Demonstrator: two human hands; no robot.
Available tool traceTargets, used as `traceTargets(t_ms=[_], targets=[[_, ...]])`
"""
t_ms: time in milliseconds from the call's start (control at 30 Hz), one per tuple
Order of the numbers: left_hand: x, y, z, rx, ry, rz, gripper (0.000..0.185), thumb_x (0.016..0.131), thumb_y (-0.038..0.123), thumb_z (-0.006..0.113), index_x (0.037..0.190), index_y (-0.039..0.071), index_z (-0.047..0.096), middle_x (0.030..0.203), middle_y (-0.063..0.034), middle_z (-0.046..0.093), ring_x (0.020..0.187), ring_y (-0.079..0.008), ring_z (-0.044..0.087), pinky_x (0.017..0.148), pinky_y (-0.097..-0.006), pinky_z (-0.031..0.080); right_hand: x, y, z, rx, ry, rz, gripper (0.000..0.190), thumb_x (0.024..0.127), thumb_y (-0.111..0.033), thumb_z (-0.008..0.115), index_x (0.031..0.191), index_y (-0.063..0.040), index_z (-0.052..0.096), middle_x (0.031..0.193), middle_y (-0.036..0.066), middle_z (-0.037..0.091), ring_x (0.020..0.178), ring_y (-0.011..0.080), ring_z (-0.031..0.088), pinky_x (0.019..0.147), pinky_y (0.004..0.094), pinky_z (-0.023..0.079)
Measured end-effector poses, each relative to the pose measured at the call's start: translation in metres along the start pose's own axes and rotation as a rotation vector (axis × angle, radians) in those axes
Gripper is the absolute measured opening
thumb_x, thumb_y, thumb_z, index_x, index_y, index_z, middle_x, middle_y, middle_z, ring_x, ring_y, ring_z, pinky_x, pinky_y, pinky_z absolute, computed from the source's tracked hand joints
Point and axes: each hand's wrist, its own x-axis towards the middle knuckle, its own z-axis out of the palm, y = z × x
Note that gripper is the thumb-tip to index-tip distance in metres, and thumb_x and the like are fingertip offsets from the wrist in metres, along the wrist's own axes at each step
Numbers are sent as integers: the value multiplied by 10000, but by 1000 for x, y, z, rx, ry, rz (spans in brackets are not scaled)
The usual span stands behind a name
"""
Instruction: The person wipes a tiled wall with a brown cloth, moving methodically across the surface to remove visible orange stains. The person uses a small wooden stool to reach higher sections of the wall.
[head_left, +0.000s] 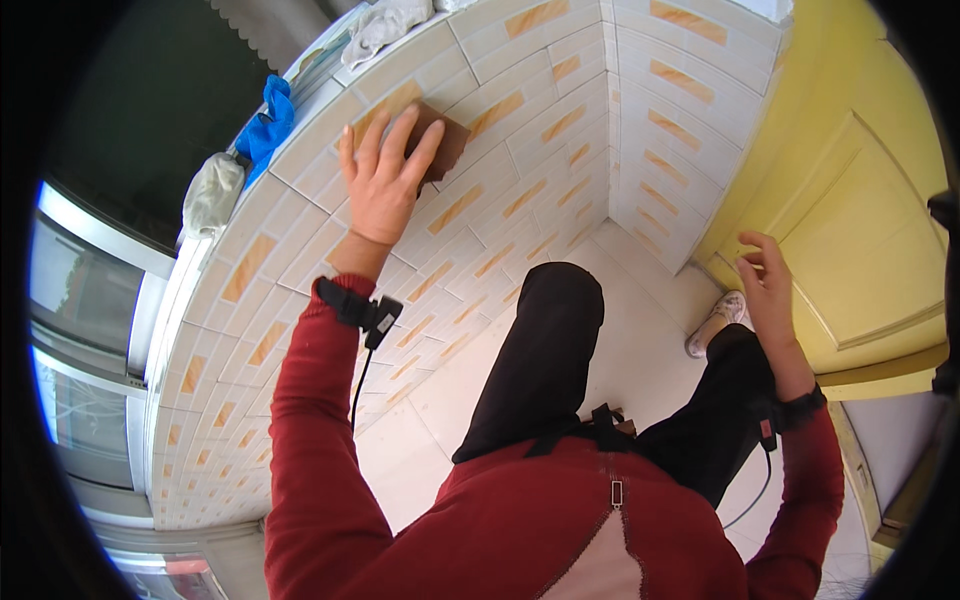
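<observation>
My left hand (388, 169) lies with spread fingers on a brown cloth (448, 146), pressed flat against the tiled wall (480, 142) just under the window ledge. Part of the cloth is hidden under the fingers. My right hand (766, 274) hangs in the air near the yellow door, its fingers loosely curled and nothing visible in it. Each wrist wears a black strap with a small cabled device.
On the window ledge lie a blue cloth (270, 124), a whitish cloth (214, 195) and a grey-white cloth (386, 26). A yellow panelled door (862, 217) stands at the right. Pale floor tiles (637, 292) show around my legs. Sliding windows (94, 285) line the left.
</observation>
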Motion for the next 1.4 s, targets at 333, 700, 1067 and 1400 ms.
traceTargets(t_ms=[333,700,1067,1400], targets=[[-47,19,11,-170,-380,77,643,905,299,719,1497,137,527,1646,-54,413,1530,-282,363,1211,-488,328,-65,-4,-29,-314,32,-104,292,922,116,586,1192,9,616,1216,158,633,945,275,656,830,341,559],[63,114,123,-275,-239,192,578,871,108,631,1446,115,567,1624,-83,419,1543,-281,322,1251,-486,257,-64,-15,-7,-529,-55,-182,193,909,94,616,1078,15,666,1164,182,670,1014,359,686,878,382,557],[-50,36,34,-208,-323,23,559,868,136,680,1422,189,625,1620,-55,461,1509,-291,406,1212,-509,310,-75,-9,-16,-508,-43,-178,177,912,100,597,1055,17,660,1124,179,675,999,360,679,882,376,546],[-17,-53,-21,4,59,-245,656,830,104,720,1462,243,611,1625,-117,437,1517,-372,366,1218,-554,273,-75,-10,-16,-524,-27,-217,156,914,87,598,1041,15,653,1109,172,673,969,357,674,854,374,540]])
